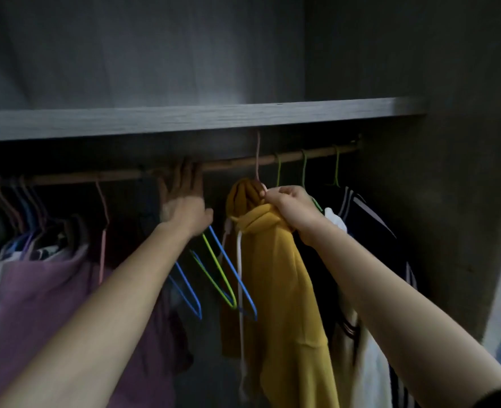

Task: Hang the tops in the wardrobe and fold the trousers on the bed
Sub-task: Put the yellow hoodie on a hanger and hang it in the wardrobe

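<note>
Arms reach up from the bottom of the view into the wardrobe (420,201). The right hand (290,206) is curled tight round the neck of the yellow top (281,290) and pinches the thin pink hanger (257,160) that is inside it. The left hand (184,206) has straight fingers that point up and touch the rod (234,164), just beside the yellow top. I think it is making room there.

The yellow top is almost hung. Its pink hook sticks up past the rod, but I cannot tell if it sits on the rod yet. Other tops hang already: a purple top (52,290) on the left, and a white top (336,219) and a dark striped top (370,225) on the right. No trousers and no bed show here, so the folding looks like it is left to do.

The yellow top is soft, thick cloth, bunched at the hood, with a long white cord (239,260) hanging down. Under the left hand hang empty hangers (222,275), blue and green, made of thin bent wire; I cannot tell if the hand holds them. The purple top looks soft and floppy. Farther back, the rod is brown, round and long, like a stick. Above it is a flat grey shelf (184,119) with wood lines in it.
</note>
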{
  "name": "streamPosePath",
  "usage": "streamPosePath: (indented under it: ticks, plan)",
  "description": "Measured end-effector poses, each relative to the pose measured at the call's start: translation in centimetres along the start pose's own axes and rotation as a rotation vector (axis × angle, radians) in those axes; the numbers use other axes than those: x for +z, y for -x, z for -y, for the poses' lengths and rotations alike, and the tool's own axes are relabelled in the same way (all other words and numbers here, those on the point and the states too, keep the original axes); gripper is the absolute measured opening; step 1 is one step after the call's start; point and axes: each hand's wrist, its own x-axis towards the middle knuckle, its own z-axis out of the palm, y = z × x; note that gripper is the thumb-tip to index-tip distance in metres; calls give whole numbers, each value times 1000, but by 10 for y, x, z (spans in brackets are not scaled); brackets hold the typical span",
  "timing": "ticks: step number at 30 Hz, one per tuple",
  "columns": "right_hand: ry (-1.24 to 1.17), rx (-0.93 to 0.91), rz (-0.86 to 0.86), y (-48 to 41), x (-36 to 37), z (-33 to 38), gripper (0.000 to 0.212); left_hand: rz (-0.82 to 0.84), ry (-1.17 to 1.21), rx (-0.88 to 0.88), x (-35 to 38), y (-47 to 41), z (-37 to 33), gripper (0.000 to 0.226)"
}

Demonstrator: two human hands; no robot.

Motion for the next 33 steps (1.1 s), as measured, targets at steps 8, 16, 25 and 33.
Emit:
streamPosePath:
  ticks: [8,16,25,33]
  plan:
    - [228,20,-145,-37,36,-77,16,-134,148,57,27,-7,18,105]
    - [471,-128,-228,-4,30,-86,33,-167,199,127,33,-5,30,105]
    - [670,-145,-297,46,12,-92,62,-17,137,34,13,-1,16,100]
    - [835,-222,-420,124,-42,-82,48,-165,310,175,-15,80,-25,69]
